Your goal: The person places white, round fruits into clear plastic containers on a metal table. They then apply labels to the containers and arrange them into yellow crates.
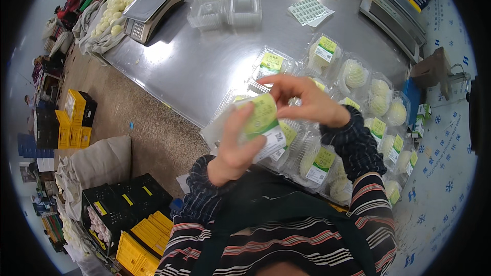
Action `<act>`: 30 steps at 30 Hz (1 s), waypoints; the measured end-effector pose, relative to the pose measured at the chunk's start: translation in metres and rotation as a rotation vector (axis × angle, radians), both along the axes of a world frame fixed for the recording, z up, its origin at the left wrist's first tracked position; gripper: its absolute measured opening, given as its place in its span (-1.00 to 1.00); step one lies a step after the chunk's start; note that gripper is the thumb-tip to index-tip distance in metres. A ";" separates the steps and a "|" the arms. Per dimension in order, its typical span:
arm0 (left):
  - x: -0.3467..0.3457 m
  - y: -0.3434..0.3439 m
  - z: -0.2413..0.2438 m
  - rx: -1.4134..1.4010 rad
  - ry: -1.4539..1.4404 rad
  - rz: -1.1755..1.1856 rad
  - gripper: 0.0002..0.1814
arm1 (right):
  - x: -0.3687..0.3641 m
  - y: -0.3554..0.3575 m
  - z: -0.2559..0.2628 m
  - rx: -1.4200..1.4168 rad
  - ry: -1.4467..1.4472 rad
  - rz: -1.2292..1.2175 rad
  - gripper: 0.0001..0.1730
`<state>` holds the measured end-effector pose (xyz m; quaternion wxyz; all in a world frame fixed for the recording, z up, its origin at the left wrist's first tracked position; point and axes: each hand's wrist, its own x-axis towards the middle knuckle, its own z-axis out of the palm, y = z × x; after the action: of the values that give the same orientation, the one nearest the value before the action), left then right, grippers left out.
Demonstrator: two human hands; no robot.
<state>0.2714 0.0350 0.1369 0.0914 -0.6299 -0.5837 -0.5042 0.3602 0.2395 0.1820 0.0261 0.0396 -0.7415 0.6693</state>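
My left hand (pixel 236 151) grips a green and white printed label (pixel 261 117) with paler, blurred sheet material behind it; whether these are one piece I cannot tell. Close to the label's upper right edge is my right hand (pixel 303 97), thumb and index finger apart, with nothing visible between them. Beneath and around both hands stand clear plastic clamshell packs, some bearing similar labels, such as the labelled pack (pixel 320 165) below my right hand. Farther right, an unlabelled pack (pixel 353 73) holds pale round produce in foam netting.
Stacked empty clamshells (pixel 243 5) and a digital scale (pixel 149 11) stand across the steel table (pixel 180 73). Label sheets (pixel 311 11) lie at the back, near another weighing scale (pixel 395 19). Peeled onions (pixel 119 5) fill the far left corner. Black crates (pixel 126 199) and yellow crates (pixel 144 241) flank my left side.
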 end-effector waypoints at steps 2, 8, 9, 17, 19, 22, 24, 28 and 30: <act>0.003 -0.002 0.004 -0.027 0.030 -0.007 -0.70 | -0.003 -0.023 -0.002 0.022 0.026 -0.077 -0.53; 0.021 -0.010 0.028 0.119 -0.979 -0.014 -0.69 | 0.012 -0.050 0.001 0.322 0.171 -0.333 -0.70; 0.022 -0.011 0.036 0.111 -1.144 -0.031 -0.72 | 0.015 -0.054 0.000 0.373 0.238 -0.347 -0.70; 0.020 -0.006 0.016 -0.079 -0.922 0.103 -0.88 | 0.039 -0.046 0.002 0.648 0.485 -0.525 -0.82; 0.020 -0.004 0.010 -0.129 -0.781 0.196 -0.96 | 0.048 -0.027 0.005 0.550 0.536 -0.662 -0.86; 0.010 -0.002 0.005 -0.007 -0.581 0.365 -0.95 | 0.075 0.030 0.019 -0.101 0.651 -0.860 -0.91; -0.001 -0.001 0.003 0.066 -0.400 0.429 -0.89 | 0.109 0.080 0.021 -0.137 0.613 -0.894 -0.83; -0.009 0.015 0.023 0.094 -0.062 0.427 -0.79 | 0.147 0.169 -0.029 0.177 0.236 -1.119 -0.78; -0.014 0.018 0.030 0.061 0.045 0.451 -0.78 | 0.152 0.203 -0.069 0.351 0.006 -1.147 -0.70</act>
<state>0.2575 0.0532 0.1670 0.2336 -0.4916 -0.6920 -0.4742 0.5125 0.4426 0.1128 0.3783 -0.3614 -0.7439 0.4158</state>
